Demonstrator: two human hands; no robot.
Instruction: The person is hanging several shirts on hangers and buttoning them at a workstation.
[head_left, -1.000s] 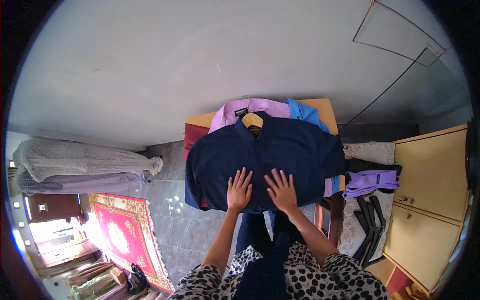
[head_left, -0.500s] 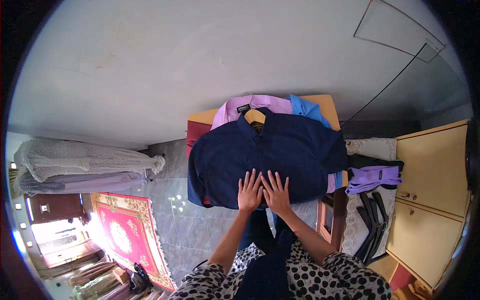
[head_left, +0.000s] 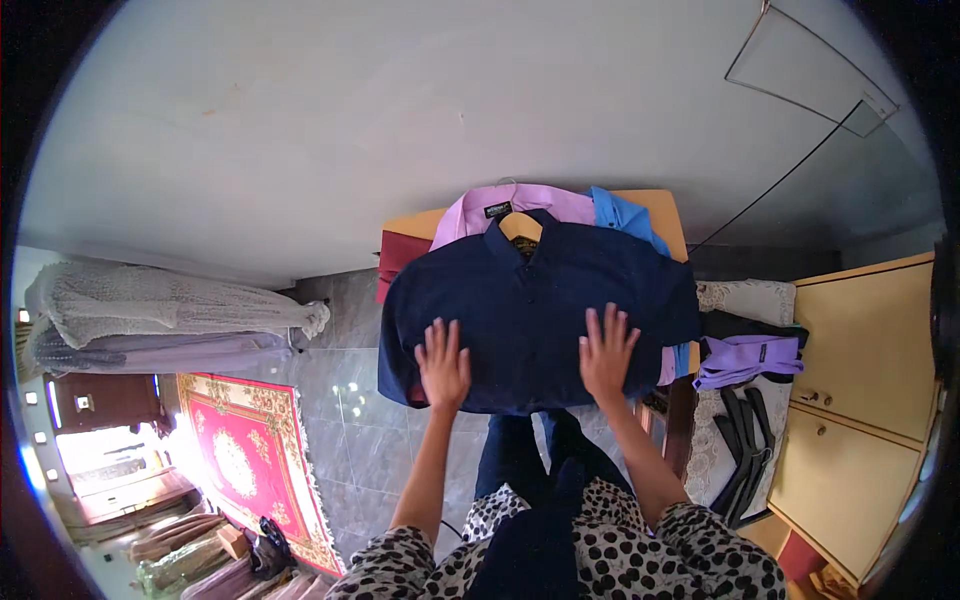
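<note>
Wall: pale grey, filling the far side of the room beyond the table.
Cabinet (head_left: 865,350): cream doors, over to the right.
Table (head_left: 660,210): light wood top, its far corners showing from under a pile of clothes.
Navy shirt (head_left: 530,320): on top of that pile, spread front up, collar toward the wall, near hem facing the person.
Under it: a pink shirt (head_left: 560,205) and a blue shirt (head_left: 620,212) peek out at the far edge, some maroon cloth (head_left: 403,250) at the left.
Black hangers (head_left: 738,440): bunched on lace at the right, just nearer than a purple cloth (head_left: 740,365).
Wooden hanger (head_left: 520,226): showing inside the navy collar.
Right hand (head_left: 605,360): flat on the shirt's right half, fingers stretched and parted, grasping nothing.
Left hand (head_left: 445,370): flat near the shirt's lower left, fingers likewise spread, gripping nothing; well apart from the other.
</note>
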